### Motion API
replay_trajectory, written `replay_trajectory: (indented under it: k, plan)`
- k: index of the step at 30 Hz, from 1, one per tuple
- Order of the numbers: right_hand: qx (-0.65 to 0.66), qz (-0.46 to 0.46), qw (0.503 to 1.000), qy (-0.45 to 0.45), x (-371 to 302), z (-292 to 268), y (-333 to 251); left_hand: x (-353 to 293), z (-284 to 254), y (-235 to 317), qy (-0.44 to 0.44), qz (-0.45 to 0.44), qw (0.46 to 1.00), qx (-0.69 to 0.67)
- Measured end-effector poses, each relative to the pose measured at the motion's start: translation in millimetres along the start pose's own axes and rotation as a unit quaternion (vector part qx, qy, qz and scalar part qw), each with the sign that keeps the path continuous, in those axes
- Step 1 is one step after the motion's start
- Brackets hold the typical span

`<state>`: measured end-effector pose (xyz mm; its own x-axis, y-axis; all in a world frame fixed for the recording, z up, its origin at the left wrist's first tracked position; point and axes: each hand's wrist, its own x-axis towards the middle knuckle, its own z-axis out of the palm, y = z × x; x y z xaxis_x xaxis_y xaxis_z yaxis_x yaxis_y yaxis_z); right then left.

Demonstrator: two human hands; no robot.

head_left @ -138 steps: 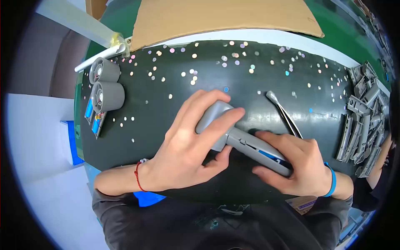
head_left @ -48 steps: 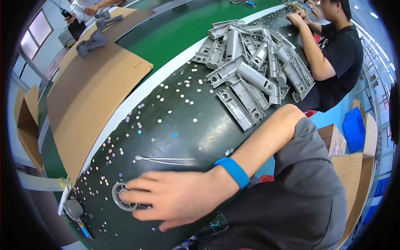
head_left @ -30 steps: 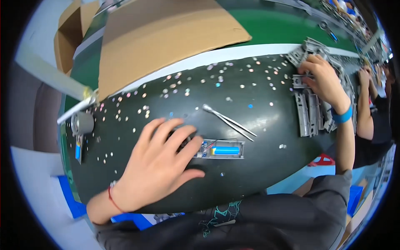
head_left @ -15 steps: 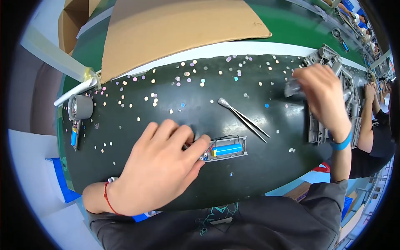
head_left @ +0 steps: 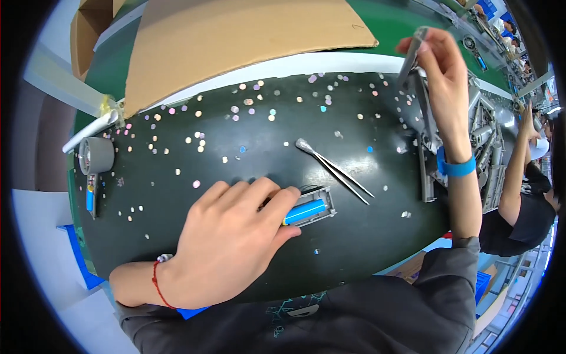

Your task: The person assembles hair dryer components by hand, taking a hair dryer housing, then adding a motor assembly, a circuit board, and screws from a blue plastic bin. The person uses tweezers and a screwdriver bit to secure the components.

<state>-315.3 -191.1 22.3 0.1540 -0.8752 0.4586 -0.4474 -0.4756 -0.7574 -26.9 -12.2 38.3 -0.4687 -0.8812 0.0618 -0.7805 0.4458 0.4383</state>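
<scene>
My left hand (head_left: 236,236) is closed over the left end of a grey plastic handle shell (head_left: 330,213) on the dark mat. A blue cylindrical battery (head_left: 305,211) lies in that shell; my fingers hide the rest of it. Up at the far right, my right hand (head_left: 446,76) pinches a narrow grey plastic piece (head_left: 411,58), raised and tilted, slightly blurred. Below and beside this hand lies a pile of grey plastic parts (head_left: 484,138). Metal tweezers (head_left: 339,174) rest on the mat between my hands, tips toward me.
Small round stickers or discs are scattered over the dark mat (head_left: 265,159). At the left lies a grey fan-like unit (head_left: 97,154) with a blue battery in its handle. A cardboard sheet (head_left: 253,35) covers the far side. A co-worker's arm (head_left: 514,165) is beyond the pile.
My right hand has moved up and away from me, carrying the grey piece. Under my left hand, the shell with the battery has turned slightly, its right end rising in view.
</scene>
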Motion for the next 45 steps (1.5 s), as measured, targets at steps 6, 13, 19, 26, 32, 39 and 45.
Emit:
replay_trajectory:
  k: [6,13,19,26,32,39,45]
  plan:
    - [-0.388,-0.312,0.866,0.047,-2.1,-24.5,-14.5,5.3,-0.2,1.3,-0.007,0.000,1.000,-0.014]
    - [-0.047,0.026,0.990,-0.133,-44.3,7.1,-68.1,4.7,1.0,-1.7,-0.004,0.003,1.000,-0.015]
    - [-0.229,-0.096,0.947,-0.202,-59.7,30.0,-44.4,5.6,0.8,2.1,0.016,0.011,0.999,-0.040]
    - [-0.036,-0.146,0.930,-0.334,-99.4,52.8,-70.4,7.4,-1.7,0.0,0.002,0.056,0.998,-0.038]
    - [0.058,-0.126,0.921,-0.365,-90.3,41.0,-64.3,4.1,3.0,-1.9,0.026,0.013,0.999,-0.042]
    - [0.078,-0.017,0.915,-0.396,-97.4,34.4,-76.7,4.6,1.8,1.1,0.032,0.026,0.998,-0.038]
    - [0.085,0.087,0.924,-0.362,-101.1,34.9,-77.4,-1.4,10.2,7.5,0.078,-0.001,0.996,0.047]
